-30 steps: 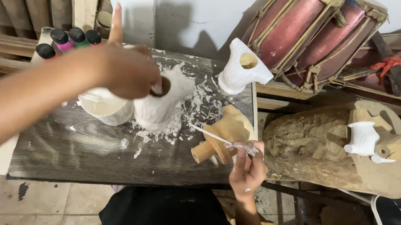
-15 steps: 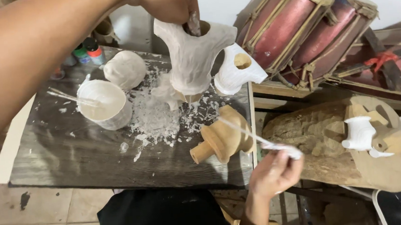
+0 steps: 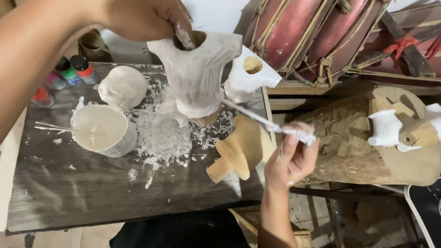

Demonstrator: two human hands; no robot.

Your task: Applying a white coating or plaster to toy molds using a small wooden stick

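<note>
My left hand (image 3: pixel 145 12) holds a white-coated torso figure (image 3: pixel 196 76) up above the dark table (image 3: pixel 80 196), with a finger hooked into its neck opening. My right hand (image 3: pixel 291 158) grips a thin paint-caked brush (image 3: pixel 267 123) whose tip points at the figure's lower right side. Under the figure, white flakes are scattered on the table. A bare wooden figure piece (image 3: pixel 240 148) lies on its side just left of my right hand. A cup of white paste (image 3: pixel 102 129) with sticks in it stands at the left.
A white round piece (image 3: pixel 123 87) and a second white torso (image 3: pixel 250 75) sit at the table's back. Small paint bottles (image 3: pixel 72 69) stand at back left. Red drums (image 3: pixel 322 23) lean at the right, above a carved wooden block with white parts (image 3: pixel 386 128).
My left hand picked the white figure off the table and raised it toward me. My right hand with the brush rose and moved right, toward the figure.
</note>
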